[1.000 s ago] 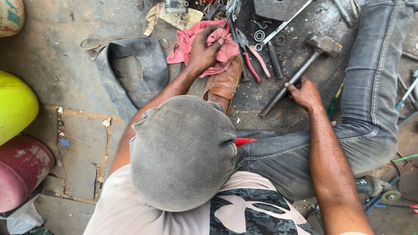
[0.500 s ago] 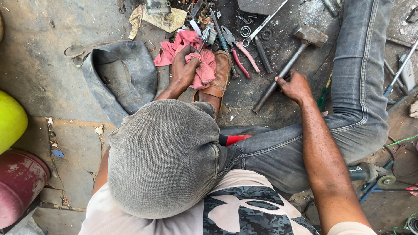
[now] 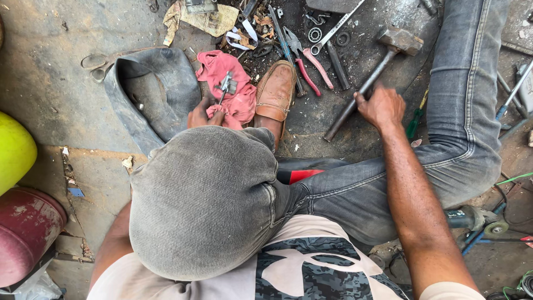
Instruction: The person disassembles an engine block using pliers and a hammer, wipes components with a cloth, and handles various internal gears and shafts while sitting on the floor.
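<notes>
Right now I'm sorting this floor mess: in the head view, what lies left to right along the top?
Scissors → black rubber tube → pink rag → brown shoe → red-handled pliers → hammer → jeans leg.

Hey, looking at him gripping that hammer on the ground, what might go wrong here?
The right hand grips the hammer amid crowded pliers and a wrench, so a lift may knock them. The left hand holds a small metal part on the red rag beside his shoe; a missed blow might hit fingers.
</notes>
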The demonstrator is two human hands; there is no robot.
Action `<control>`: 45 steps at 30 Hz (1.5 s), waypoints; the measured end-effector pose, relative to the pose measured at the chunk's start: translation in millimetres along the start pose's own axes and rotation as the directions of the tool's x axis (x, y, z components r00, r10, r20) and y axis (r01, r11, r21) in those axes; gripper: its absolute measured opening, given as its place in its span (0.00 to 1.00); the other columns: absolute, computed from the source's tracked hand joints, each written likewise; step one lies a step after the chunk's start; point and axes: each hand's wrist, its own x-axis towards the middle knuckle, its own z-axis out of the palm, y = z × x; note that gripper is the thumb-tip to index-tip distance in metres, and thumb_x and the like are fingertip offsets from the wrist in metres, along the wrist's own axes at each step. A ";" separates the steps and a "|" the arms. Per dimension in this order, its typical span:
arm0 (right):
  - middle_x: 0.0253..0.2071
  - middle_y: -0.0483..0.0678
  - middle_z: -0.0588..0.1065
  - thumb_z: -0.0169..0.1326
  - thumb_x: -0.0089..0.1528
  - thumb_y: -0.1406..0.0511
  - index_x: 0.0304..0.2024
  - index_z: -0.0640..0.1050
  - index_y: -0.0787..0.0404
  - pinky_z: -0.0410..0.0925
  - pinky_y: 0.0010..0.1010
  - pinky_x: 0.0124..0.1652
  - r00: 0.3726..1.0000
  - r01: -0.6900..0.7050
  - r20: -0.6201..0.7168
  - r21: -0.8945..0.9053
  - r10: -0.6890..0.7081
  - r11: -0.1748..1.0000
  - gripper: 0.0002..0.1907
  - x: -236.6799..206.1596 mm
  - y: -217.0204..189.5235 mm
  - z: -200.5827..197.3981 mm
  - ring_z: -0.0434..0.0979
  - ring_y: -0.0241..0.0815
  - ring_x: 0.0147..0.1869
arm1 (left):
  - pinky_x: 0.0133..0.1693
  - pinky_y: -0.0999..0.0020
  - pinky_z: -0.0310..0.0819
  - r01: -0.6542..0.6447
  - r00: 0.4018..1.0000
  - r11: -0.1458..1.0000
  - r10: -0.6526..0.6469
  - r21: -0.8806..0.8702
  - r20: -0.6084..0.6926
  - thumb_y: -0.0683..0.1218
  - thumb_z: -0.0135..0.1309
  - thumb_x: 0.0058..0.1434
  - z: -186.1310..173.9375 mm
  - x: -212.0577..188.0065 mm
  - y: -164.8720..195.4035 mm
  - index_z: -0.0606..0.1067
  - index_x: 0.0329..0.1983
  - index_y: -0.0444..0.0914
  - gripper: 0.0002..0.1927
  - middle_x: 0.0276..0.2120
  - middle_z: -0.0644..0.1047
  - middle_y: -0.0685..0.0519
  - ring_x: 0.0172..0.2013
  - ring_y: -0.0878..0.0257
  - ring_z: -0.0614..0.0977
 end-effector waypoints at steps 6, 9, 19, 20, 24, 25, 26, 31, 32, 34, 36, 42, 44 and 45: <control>0.41 0.54 0.79 0.64 0.69 0.58 0.51 0.80 0.62 0.74 0.39 0.32 0.859 0.313 -0.391 -0.109 -0.331 0.943 0.16 18.1 -25.3 -1.3 0.79 0.45 0.36 | 0.46 0.49 0.73 0.012 0.994 0.979 -0.034 0.202 0.108 0.50 0.62 0.56 5.6 -6.9 -17.8 0.75 0.51 0.39 0.21 0.39 0.79 0.41 0.43 0.43 0.81; 0.45 0.56 0.76 0.67 0.67 0.60 0.53 0.80 0.63 0.75 0.38 0.34 0.771 0.413 -0.479 -0.124 -0.419 0.902 0.17 46.4 -59.2 0.0 0.78 0.46 0.40 | 0.47 0.49 0.71 -0.059 0.995 0.956 0.032 0.287 0.096 0.50 0.63 0.55 1.0 -5.8 -11.4 0.74 0.51 0.38 0.23 0.40 0.77 0.41 0.44 0.43 0.79; 0.47 0.59 0.76 0.61 0.69 0.56 0.50 0.77 0.65 0.70 0.54 0.46 0.804 0.417 -0.354 -0.237 -0.478 0.877 0.19 96.1 -125.8 -9.0 0.75 0.56 0.50 | 0.49 0.49 0.66 -0.308 0.932 0.874 0.356 0.376 -0.063 0.50 0.68 0.51 -48.2 -5.9 51.7 0.69 0.51 0.33 0.29 0.43 0.69 0.41 0.47 0.43 0.71; 0.48 0.60 0.76 0.62 0.68 0.55 0.50 0.78 0.65 0.70 0.53 0.46 0.791 0.411 -0.377 -0.257 -0.482 0.875 0.20 95.5 -122.7 -8.6 0.75 0.56 0.50 | 0.50 0.50 0.65 -0.352 0.915 0.883 0.394 0.310 -0.084 0.49 0.67 0.55 -49.9 -4.3 56.6 0.69 0.52 0.34 0.27 0.45 0.68 0.43 0.49 0.44 0.70; 0.49 0.61 0.76 0.64 0.64 0.53 0.49 0.78 0.64 0.69 0.52 0.47 0.784 0.369 -0.413 -0.292 -0.464 0.882 0.23 92.7 -116.9 -1.9 0.74 0.57 0.51 | 0.51 0.53 0.66 -0.519 0.843 0.848 0.529 0.109 -0.100 0.42 0.66 0.58 -35.9 17.9 76.6 0.71 0.51 0.35 0.21 0.45 0.69 0.43 0.49 0.45 0.71; 0.48 0.61 0.76 0.65 0.64 0.53 0.48 0.78 0.64 0.69 0.52 0.48 0.791 0.354 -0.415 -0.289 -0.449 0.890 0.23 92.4 -118.9 0.1 0.74 0.57 0.51 | 0.52 0.54 0.67 -0.556 0.822 0.829 0.559 0.054 -0.112 0.41 0.65 0.58 -27.9 25.2 82.4 0.71 0.50 0.35 0.20 0.46 0.69 0.44 0.49 0.46 0.71; 0.48 0.60 0.76 0.65 0.63 0.54 0.50 0.78 0.63 0.68 0.50 0.47 0.775 0.381 -0.415 -0.295 -0.476 0.876 0.23 92.0 -122.0 1.7 0.74 0.56 0.51 | 0.52 0.55 0.68 -0.590 0.801 0.808 0.585 0.001 -0.128 0.40 0.64 0.58 -18.7 32.2 88.3 0.71 0.49 0.35 0.19 0.46 0.70 0.44 0.50 0.46 0.71; 0.49 0.56 0.74 0.67 0.61 0.57 0.55 0.79 0.54 0.67 0.46 0.46 0.721 0.437 -0.395 -0.378 -0.569 0.816 0.22 91.4 -143.6 1.5 0.74 0.52 0.51 | 0.45 0.66 0.73 -0.429 0.891 0.805 0.452 -0.409 -0.044 0.39 0.61 0.64 27.5 70.0 114.5 0.72 0.46 0.34 0.11 0.41 0.73 0.51 0.42 0.62 0.76; 0.49 0.57 0.73 0.67 0.61 0.56 0.55 0.78 0.55 0.67 0.47 0.45 0.735 0.430 -0.377 -0.383 -0.563 0.818 0.22 91.3 -146.4 1.0 0.74 0.52 0.50 | 0.43 0.68 0.74 -0.376 0.906 0.795 0.423 -0.476 -0.011 0.40 0.60 0.65 34.8 75.7 116.8 0.72 0.46 0.34 0.10 0.41 0.73 0.52 0.40 0.64 0.76; 0.48 0.58 0.73 0.68 0.61 0.55 0.55 0.78 0.57 0.67 0.48 0.44 0.765 0.410 -0.341 -0.396 -0.546 0.822 0.24 91.4 -149.7 0.4 0.74 0.53 0.49 | 0.42 0.71 0.74 -0.250 0.934 0.764 0.353 -0.595 0.061 0.40 0.59 0.65 49.5 83.1 118.6 0.73 0.46 0.34 0.10 0.40 0.75 0.55 0.39 0.68 0.76; 0.47 0.58 0.73 0.69 0.58 0.54 0.56 0.78 0.59 0.67 0.48 0.44 0.759 0.417 -0.334 -0.410 -0.559 0.811 0.28 92.6 -150.5 0.3 0.74 0.53 0.48 | 0.42 0.73 0.74 -0.134 0.946 0.724 0.297 -0.677 0.131 0.40 0.59 0.65 59.9 84.3 113.4 0.73 0.47 0.35 0.10 0.39 0.76 0.57 0.38 0.70 0.75; 0.50 0.60 0.74 0.71 0.51 0.54 0.54 0.77 0.62 0.69 0.46 0.43 0.718 0.382 -0.458 -0.372 -0.525 0.846 0.33 84.6 -156.9 -6.5 0.76 0.53 0.50 | 0.44 0.73 0.74 0.059 0.951 0.642 0.197 -0.764 0.240 0.40 0.57 0.65 79.3 83.1 89.4 0.73 0.49 0.34 0.10 0.40 0.76 0.56 0.40 0.68 0.75; 0.50 0.58 0.74 0.69 0.54 0.56 0.54 0.77 0.60 0.71 0.44 0.43 0.742 0.399 -0.499 -0.207 -0.447 0.893 0.29 68.0 -164.5 -8.2 0.77 0.51 0.51 | 0.46 0.71 0.73 0.143 0.947 0.549 0.166 -0.824 0.275 0.44 0.55 0.65 78.8 86.0 85.8 0.74 0.52 0.34 0.14 0.43 0.76 0.54 0.42 0.66 0.76; 0.51 0.56 0.75 0.68 0.59 0.57 0.55 0.78 0.59 0.72 0.44 0.44 0.778 0.428 -0.492 -0.038 -0.390 0.903 0.25 56.4 -169.3 -6.8 0.77 0.50 0.51 | 0.48 0.70 0.73 0.231 0.935 0.475 0.132 -0.849 0.328 0.48 0.54 0.66 77.2 87.9 85.4 0.74 0.53 0.36 0.16 0.46 0.77 0.52 0.45 0.65 0.77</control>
